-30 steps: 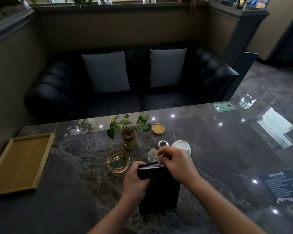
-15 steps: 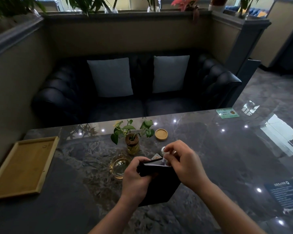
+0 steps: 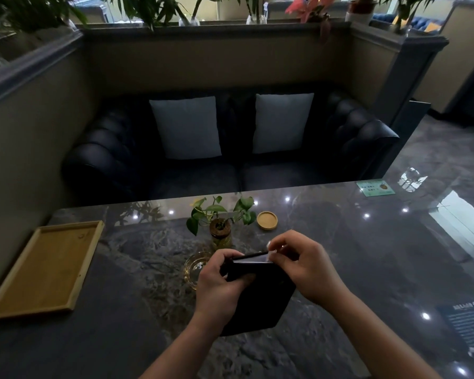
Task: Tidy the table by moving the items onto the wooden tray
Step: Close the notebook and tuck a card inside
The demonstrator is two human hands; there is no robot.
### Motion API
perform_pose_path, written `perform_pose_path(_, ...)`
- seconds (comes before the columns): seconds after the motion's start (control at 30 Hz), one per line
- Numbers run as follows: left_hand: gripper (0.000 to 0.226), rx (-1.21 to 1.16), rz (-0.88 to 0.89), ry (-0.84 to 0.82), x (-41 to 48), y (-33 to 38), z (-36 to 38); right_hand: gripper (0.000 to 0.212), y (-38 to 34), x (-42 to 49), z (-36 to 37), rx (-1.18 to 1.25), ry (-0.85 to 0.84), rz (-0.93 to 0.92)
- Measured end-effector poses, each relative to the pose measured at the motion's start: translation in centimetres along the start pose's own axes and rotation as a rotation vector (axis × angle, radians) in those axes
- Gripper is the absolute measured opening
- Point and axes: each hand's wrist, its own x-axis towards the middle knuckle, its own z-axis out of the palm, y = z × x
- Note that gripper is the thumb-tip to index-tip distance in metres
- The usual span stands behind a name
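Note:
A black folder (image 3: 260, 302) is held over the marble table (image 3: 340, 269), tilted, its top edge slightly parted with a pale sheet showing. My left hand (image 3: 219, 280) grips its upper left corner. My right hand (image 3: 304, 263) pinches the top edge at the right. The wooden tray (image 3: 43, 269) lies bare at the table's left edge, far from both hands. Just behind the folder stand a glass ashtray (image 3: 193, 268), a small potted plant in an amber jar (image 3: 220, 231) and a round wooden coaster (image 3: 267, 220). The small things seen earlier behind my right hand are hidden.
A black sofa (image 3: 230, 149) with two pale cushions faces the table's far edge. A green card (image 3: 375, 187) lies at the far right corner and a dark printed sheet (image 3: 468, 326) near the right edge. Low walls with planters surround the booth.
Both hands have lifted the folder off the table and tilted it. The view has tipped upward, and my right hand now covers the white cup and small items.

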Motion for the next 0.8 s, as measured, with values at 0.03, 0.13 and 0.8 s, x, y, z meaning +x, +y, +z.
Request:
perform_pose_path(0.03,0.04,0.004,0.003,-0.004,0.1,0.1,0.0,0.018,-0.2,0.0,0.2,-0.013,-0.024,-0.021)
perform_pose_path(0.13,0.038,-0.001,0.016,-0.01,0.0,0.3,0.2,0.014,-0.8,0.4,0.5,-0.058,-0.092,-0.042)
perform_pose_path(0.8,0.035,-0.102,-0.025,-0.006,0.2,0.5,0.6,0.014,-0.9,0.2,-0.9,-0.085,-0.195,0.023)
